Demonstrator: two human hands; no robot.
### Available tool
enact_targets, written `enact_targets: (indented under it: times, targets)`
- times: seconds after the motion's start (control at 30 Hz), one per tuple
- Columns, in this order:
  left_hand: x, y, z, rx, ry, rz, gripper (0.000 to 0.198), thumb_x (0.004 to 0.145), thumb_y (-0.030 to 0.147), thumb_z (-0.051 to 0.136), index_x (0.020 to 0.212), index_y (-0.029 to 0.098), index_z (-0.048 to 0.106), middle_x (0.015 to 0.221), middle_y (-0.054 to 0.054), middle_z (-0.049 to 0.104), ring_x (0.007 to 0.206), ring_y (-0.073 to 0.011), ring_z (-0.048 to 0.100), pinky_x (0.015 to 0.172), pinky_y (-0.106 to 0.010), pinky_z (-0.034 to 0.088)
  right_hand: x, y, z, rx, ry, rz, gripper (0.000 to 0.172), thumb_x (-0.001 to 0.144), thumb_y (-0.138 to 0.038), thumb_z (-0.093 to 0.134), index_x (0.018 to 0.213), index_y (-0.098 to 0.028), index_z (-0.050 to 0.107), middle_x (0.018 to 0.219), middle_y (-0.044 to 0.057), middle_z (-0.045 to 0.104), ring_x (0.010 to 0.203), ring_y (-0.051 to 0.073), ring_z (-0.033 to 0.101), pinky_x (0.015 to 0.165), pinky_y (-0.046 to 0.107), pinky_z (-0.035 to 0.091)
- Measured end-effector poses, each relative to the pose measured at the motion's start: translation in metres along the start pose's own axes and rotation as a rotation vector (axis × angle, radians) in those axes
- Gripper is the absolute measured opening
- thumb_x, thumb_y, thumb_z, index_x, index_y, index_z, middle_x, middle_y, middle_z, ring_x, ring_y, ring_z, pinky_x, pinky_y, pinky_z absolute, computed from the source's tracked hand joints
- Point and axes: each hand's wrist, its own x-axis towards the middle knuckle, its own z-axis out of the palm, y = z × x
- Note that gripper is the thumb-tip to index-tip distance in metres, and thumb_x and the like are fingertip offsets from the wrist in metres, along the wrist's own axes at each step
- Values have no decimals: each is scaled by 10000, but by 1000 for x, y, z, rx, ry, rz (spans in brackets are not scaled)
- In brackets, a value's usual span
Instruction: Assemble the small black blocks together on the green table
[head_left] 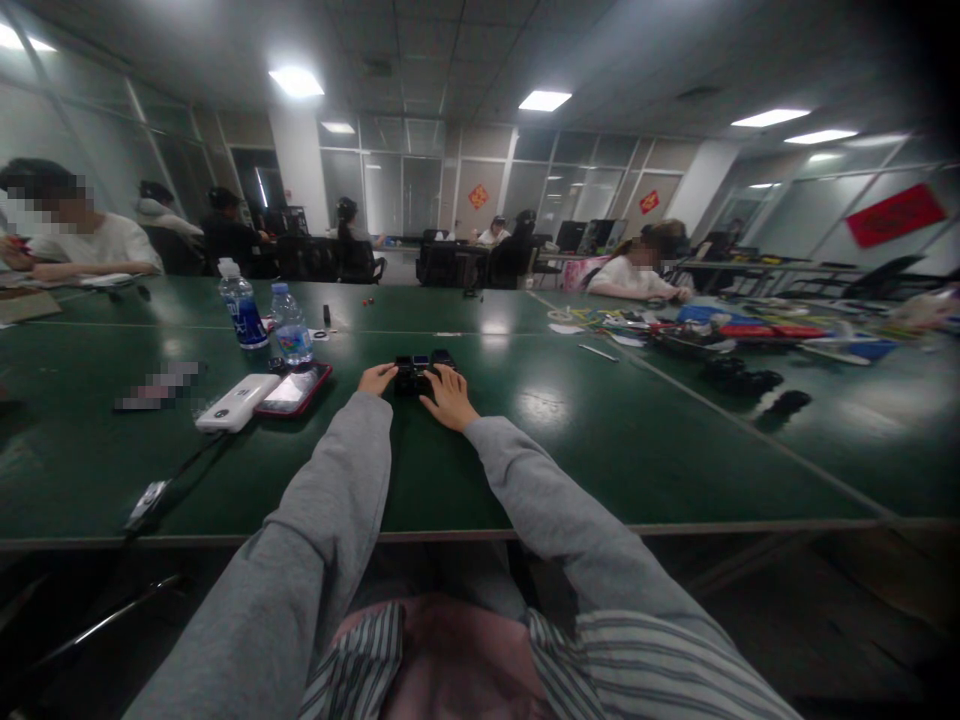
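Note:
A close group of small black boxes (411, 376) sits on the green table in front of me; their exact kind is too small to make out. At the group's left edge, my left hand (377, 379) has its thumb and fingers closed on a box. From the right, my right hand (451, 398) reaches over the group. Its fingers are apart and touch the boxes, with the thumb spread toward me. The fingers partly cover the boxes on that side.
Left of my hands lie a red-edged phone (295, 388) and a white power bank (237, 403) with a cable. Behind them stand a blue-labelled bottle (244, 308) and a clear water bottle (291, 328). A pen (598, 353) and black objects (739, 378) lie to the right. People sit around.

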Motion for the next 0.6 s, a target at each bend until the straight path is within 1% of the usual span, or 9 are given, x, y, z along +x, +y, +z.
enact_targets:
  times: [0.13,0.23,0.47,0.6]
  targets:
    - [11,-14,0,34,-16,23,353,730,324,671,1030,138,678,1093,-84,665,1109,-221,558,1005,-330,374,0,0,1,-4,-10,-2,549,870,-459,379,1349,-195,334,1413,122,261,1322,242,173,1064,426,141]
    - [16,-22,0,48,-29,37,371,749,335,652,1064,140,663,1125,-85,650,1109,-212,557,1002,-325,377,1,1,2,-8,-20,0,557,872,-462,368,1357,-193,322,1418,123,252,1324,246,168,1067,432,133]
    - [23,-31,1,88,-42,74,399,778,339,617,1110,117,636,1173,-114,620,1114,-214,556,994,-322,385,2,2,3,-16,-33,23,613,870,-481,357,1383,-156,276,1419,137,246,1326,246,169,1073,425,137]
    - [25,-32,2,97,-36,82,376,772,335,625,1082,125,653,1144,-111,637,1096,-209,569,994,-320,385,2,3,6,-20,-21,47,613,866,-491,363,1374,-154,298,1415,137,260,1326,248,177,1074,424,139]
